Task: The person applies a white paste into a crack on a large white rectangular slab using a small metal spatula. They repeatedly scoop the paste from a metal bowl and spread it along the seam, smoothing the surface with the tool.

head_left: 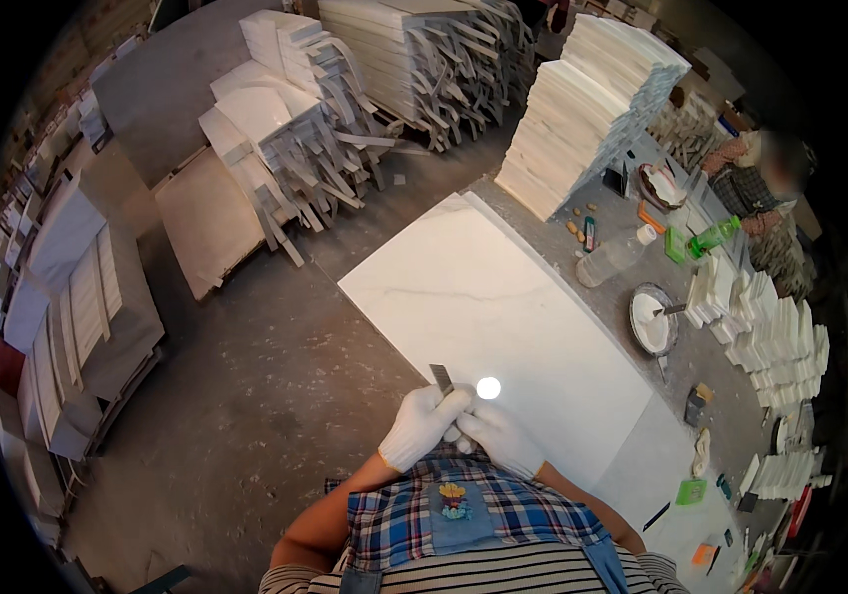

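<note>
Both of my hands wear white knit gloves and meet at the near edge of a large white veined slab (483, 297). My left hand (422, 426) is closed around a narrow flat metal blade, like a small putty knife (441, 377), which points up and away from me. My right hand (496, 434) presses against the left one, its fingers curled in. Whatever it grips, if anything, is hidden between the gloves. Just beyond the right hand, a bright white round spot (488, 387) shows on the slab; I cannot tell whether it is a disc or light.
A tall stack of pale slabs (582, 119) stands at the far right. Beside the slab are a clear bottle (614, 259), a bowl of white paste (653, 319) and a green bottle (714, 235). Another person (760, 188) sits beyond. Stone strips (315, 148) jut out at the far left.
</note>
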The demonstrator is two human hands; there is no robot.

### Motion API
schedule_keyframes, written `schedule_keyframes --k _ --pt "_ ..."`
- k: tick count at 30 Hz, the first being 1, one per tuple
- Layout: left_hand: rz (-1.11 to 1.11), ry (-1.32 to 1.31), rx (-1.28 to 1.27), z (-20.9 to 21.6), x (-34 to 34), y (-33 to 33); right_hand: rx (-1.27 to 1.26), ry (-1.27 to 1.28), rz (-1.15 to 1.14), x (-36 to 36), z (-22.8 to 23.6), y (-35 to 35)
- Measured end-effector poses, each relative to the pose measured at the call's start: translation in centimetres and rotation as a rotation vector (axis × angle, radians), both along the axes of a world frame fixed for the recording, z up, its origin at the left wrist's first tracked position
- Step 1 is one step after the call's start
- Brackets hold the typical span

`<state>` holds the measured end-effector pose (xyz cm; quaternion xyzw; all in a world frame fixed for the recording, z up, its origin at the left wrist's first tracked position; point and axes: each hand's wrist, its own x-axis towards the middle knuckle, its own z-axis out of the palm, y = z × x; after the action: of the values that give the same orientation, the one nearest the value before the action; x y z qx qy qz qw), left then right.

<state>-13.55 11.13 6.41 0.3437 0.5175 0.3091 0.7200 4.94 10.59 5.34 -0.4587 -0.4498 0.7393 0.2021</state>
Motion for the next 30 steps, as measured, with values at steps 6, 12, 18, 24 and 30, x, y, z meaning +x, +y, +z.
schedule_keyframes --k 6,12,18,24,30 --pt "0.456 0.088 0.245 -1.9 -1.4 1.9 0.362 -0.392 -0.05 3.8 -2.6 1.8" --pt "0.666 0.375 0.307 -3.3 -4.1 5.3 0.505 -0.764 -0.948 18.7 -6.7 5.7" --pt "0.777 0.743 0.44 -9.6 -5.3 9.6 0.806 -1.488 -0.953 27.2 -4.6 9.5" --pt "0.694 1.175 0.935 -10.2 -4.5 14.6 0.607 -1.657 -0.803 32.4 -7.3 11.9" --pt "0.617 1.364 1.051 -11.6 -4.8 16.7 0.668 -1.62 -0.784 32.0 -6.7 11.6"
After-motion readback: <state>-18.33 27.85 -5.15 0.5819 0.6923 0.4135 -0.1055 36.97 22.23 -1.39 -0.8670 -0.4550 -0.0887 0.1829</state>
